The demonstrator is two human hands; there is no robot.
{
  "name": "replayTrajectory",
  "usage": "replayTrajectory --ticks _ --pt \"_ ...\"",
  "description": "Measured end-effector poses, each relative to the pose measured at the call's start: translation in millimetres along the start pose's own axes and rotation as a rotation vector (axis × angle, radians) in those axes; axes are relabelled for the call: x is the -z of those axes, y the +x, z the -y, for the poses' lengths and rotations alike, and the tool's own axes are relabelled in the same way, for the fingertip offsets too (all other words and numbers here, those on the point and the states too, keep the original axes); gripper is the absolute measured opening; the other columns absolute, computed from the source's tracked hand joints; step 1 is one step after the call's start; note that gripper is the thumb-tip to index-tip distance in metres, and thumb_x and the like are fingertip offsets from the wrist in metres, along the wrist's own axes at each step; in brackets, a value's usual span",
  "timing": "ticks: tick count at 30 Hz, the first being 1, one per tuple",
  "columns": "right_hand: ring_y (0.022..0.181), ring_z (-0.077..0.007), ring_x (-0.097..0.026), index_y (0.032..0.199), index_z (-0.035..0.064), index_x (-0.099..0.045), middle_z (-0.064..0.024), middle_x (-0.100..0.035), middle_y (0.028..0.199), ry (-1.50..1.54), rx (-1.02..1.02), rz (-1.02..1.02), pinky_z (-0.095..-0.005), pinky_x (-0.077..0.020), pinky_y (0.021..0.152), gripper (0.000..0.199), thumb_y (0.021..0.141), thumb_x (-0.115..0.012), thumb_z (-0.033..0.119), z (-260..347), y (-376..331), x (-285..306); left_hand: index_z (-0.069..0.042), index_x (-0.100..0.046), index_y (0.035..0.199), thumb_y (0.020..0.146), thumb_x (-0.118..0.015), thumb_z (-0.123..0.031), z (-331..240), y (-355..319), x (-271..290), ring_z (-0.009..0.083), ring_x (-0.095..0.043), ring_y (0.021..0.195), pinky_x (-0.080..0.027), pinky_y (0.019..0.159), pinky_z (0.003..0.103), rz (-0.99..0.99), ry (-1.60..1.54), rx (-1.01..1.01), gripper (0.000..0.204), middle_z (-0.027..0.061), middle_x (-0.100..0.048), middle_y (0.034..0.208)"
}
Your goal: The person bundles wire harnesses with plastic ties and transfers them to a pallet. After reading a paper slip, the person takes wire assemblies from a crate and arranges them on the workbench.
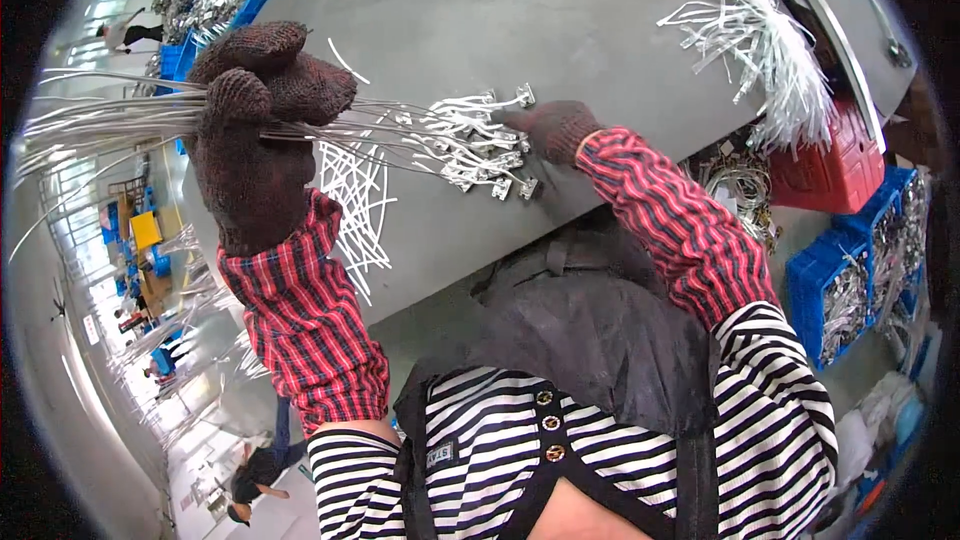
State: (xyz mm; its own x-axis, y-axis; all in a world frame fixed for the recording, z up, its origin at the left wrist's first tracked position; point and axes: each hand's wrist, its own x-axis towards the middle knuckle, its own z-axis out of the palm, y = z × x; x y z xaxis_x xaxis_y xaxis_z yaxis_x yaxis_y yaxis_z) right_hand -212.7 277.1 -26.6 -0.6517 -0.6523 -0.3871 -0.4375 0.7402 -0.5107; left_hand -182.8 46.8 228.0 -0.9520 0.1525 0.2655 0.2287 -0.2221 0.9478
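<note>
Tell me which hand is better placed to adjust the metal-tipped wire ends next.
Probably the right hand: it is right at the metal-tipped wire ends, while the left hand is closed around the wire bundle farther left.

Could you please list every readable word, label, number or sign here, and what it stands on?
Small patch on the striped shirt: printed letters, which I won't copy out.
Pale sign in the left background: too small to read.
Bundle of wires: no readable text.
</note>
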Motion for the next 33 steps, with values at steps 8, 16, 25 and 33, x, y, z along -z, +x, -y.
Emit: replayTrajectory --ticks 8,16,25,33 --pt "0.102 -0.0355 -0.068 0.139 0.0181 -0.046 -0.021 -0.068 0.112 -0.024 -0.065 -0.034 -0.0486 -0.055 0.087 0.048 0.092 -0.053 0.024 7.9 17.2 -6.7 0.002 -0.064 0.103 0.092 -0.062 -0.028 4.1 -6.5 -9.1 0.0158 -0.051 0.051 -0.045 0.05 0.032 -0.045 0.053 -0.068 0.032 0.0164 -0.068 0.082" --pt "0.086 -0.0398 -0.068 0.142 0.02 -0.046 -0.0219 -0.069 0.093 0.061 -0.204 -0.234 -0.0507 -0.0532 0.075 0.049 0.093 -0.052 0.019 -31.9 0.2 -23.3 -0.007 -0.066 0.096 0.097 -0.057 -0.03 9.9 -7.8 -6.7 0.0104 -0.04 0.041 -0.03 0.038 0.027 -0.16 -0.087 -0.127 0.024 0.0185 -0.071 0.094" --pt "0.108 -0.0345 -0.065 0.13 0.0201 -0.062 -0.0137 -0.067 0.12 -0.224 0.088 -0.113 -0.0453 -0.0523 0.093 0.041 0.09 -0.053 0.018 -64.7 56.0 7.4 -0.005 -0.069 0.095 0.094 -0.06 -0.025 9.0 -7.0 -16.0 0.0108 -0.041 0.039 -0.034 0.038 0.029 -0.141 -0.13 -0.117 0.022 0.0182 -0.071 0.088" --pt "0.096 -0.0348 -0.066 0.124 0.0168 -0.065 -0.0139 -0.07 0.1 -0.23 0.168 -0.166 -0.0466 -0.0529 0.085 0.038 0.088 -0.06 0.025 -63.1 64.9 -20.0 -0.002 -0.07 0.091 0.091 -0.065 -0.025 5.7 -4.1 -25.1 0.0103 -0.042 0.04 -0.034 0.039 0.028 -0.204 -0.094 -0.056 0.024 0.0163 -0.072 0.083"
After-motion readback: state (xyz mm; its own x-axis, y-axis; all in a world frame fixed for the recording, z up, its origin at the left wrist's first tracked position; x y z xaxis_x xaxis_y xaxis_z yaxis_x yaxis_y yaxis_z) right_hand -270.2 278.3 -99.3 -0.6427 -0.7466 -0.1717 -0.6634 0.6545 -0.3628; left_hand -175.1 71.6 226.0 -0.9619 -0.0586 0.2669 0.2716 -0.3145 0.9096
